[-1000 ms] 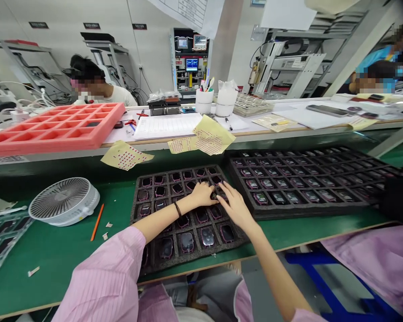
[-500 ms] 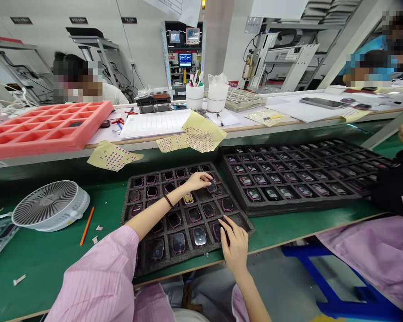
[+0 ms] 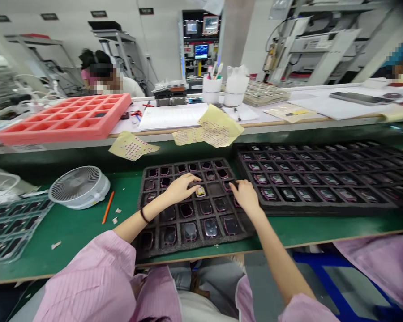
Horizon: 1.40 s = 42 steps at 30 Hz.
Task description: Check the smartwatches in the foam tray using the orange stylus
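A dark foam tray (image 3: pixel 199 243) in front of me holds rows of square smartwatch cases with dark faces and pinkish rims. My left hand (image 3: pixel 183 188) hovers over its middle, thumb and forefinger apart with nothing visible between them. Just beside those fingertips lies a watch part with a yellow face (image 3: pixel 200 191). At the tray's right side, my right hand (image 3: pixel 246 197) has its fingertips closed at the edge of a watch case (image 3: pixel 227 185), partly hidden by the fingers. Between the two hands is a bare cell (image 3: pixel 215 189).
To the right are larger foam trays (image 3: pixel 289 208) of watch cases. A white fan (image 3: pixel 80 188), an orange stick (image 3: pixel 108 207) and a clear blister tray (image 3: pixel 18 228) lie left. The shelf carries a pink foam tray (image 3: pixel 70 129), papers and white cups (image 3: pixel 212 89). Other people sit beyond.
My left hand has drawn back left from the watch case it held, to beside the yellow part. My right hand has moved up from the tray's front edge to its right side. The view has shifted.
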Available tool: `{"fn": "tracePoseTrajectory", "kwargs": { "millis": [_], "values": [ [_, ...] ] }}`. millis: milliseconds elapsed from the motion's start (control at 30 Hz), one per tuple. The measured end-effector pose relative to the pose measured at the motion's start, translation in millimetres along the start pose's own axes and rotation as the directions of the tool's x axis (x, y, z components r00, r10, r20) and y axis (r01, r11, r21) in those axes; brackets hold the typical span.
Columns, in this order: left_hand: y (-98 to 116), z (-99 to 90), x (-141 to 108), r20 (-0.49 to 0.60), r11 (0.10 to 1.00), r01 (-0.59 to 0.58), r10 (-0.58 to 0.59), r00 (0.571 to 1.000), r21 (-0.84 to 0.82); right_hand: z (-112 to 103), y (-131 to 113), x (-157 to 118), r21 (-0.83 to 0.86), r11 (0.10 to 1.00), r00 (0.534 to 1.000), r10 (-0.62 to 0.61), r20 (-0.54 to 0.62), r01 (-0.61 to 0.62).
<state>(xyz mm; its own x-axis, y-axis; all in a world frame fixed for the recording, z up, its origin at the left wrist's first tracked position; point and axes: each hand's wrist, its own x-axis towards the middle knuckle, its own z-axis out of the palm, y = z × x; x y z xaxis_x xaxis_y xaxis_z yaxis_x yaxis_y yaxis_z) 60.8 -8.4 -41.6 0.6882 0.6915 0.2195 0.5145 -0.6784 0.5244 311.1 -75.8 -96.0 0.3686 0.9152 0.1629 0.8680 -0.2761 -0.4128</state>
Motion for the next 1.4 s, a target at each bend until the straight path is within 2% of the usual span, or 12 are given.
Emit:
{"fn": "tracePoseTrajectory", "kwargs": {
  "millis": [100, 200, 267, 300, 400, 500, 600, 733, 833, 900, 1100, 1400],
  "values": [
    [-32, -42.9, -76, -0.090, 0.973, 0.230, -0.230, 0.969, -0.012, 5, -5, 24, 0.023, 1.000, 0.997, -0.012, 0.079, 0.010],
    [-66, -74.0, -148, -0.227, 0.866, 0.499, -0.484, 0.845, 0.011, 11, -1, 31, 0.098, 0.994, 0.987, -0.056, 0.152, 0.041],
    [-85, -84.6, -186, -0.262, 0.775, 0.627, -0.590, 0.764, 0.080, 16, 4, 32, 0.310, 0.948, 0.992, 0.031, 0.123, -0.068],
    [-92, -86.8, -200, -0.265, 0.736, 0.667, -0.624, 0.735, 0.115, 19, 6, 32, 0.353, 0.931, 0.991, 0.050, 0.123, -0.090],
    [-108, -84.6, -225, -0.255, 0.667, 0.726, -0.682, 0.685, 0.166, 26, 8, 31, 0.412, 0.901, 0.988, 0.092, 0.126, -0.137],
    [-118, -78.1, -232, -0.250, 0.643, 0.751, -0.711, 0.657, 0.147, 32, 8, 30, 0.464, 0.873, 0.987, 0.105, 0.121, -0.150],
    [-127, -73.8, -230, -0.248, 0.636, 0.762, -0.724, 0.643, 0.119, 31, 5, 25, 0.620, 0.771, 0.989, 0.103, 0.110, -0.150],
    [-134, -69.8, -225, -0.233, 0.646, 0.760, -0.730, 0.643, 0.073, 17, -22, -3, 0.848, 0.507, 0.986, 0.132, 0.099, -0.153],
    [-134, -67.8, -222, -0.202, 0.663, 0.748, -0.728, 0.655, 0.032, 6, -61, -39, 0.963, 0.223, 0.988, 0.025, 0.150, -0.152],
    [-133, -68.2, -221, -0.178, 0.671, 0.741, -0.729, 0.661, 0.004, 5, -88, -62, 0.973, 0.116, 0.979, -0.029, 0.203, -0.199],
    [-132, -73.5, -221, -0.122, 0.666, 0.745, -0.742, 0.659, -0.028, 16, -139, -107, 0.951, -0.014, 0.941, -0.152, 0.302, -0.308],
    [-132, -73.8, -226, -0.167, 0.634, 0.774, -0.762, 0.626, 0.012, 24, -174, -132, 0.946, -0.115, 0.945, -0.168, 0.282, -0.303]
  ]
}}
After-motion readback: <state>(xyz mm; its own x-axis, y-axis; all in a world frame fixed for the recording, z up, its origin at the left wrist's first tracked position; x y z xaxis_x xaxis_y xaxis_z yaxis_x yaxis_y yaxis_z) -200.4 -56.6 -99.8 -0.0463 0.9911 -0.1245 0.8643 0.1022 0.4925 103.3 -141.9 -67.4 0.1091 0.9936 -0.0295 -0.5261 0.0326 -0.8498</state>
